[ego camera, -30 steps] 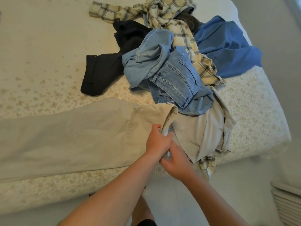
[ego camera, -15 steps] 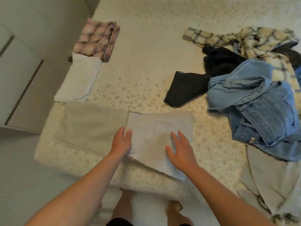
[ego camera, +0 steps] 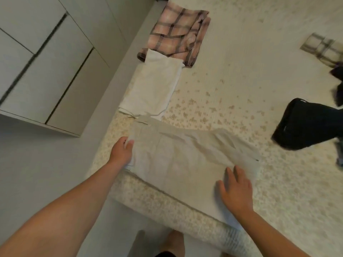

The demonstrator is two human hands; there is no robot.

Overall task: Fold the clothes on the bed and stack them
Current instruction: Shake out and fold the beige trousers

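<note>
Mid-fold — the beige trousers [ego camera: 185, 154] lie flat at the bed's [ego camera: 241, 62] near edge, left hand [ego camera: 121, 152] holding their left end, right hand [ego camera: 235, 188] resting fingers spread — probably one more fold over, then onto the folded white garment [ego camera: 154, 88].

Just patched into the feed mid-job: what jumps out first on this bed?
Two bare hands work beige trousers laid across the bed's near edge: the left hand at their left end, the right hand hovering flat by their right end. Beyond them lie a folded white garment and a folded pink plaid shirt; a black garment sits unfolded at right.
</note>
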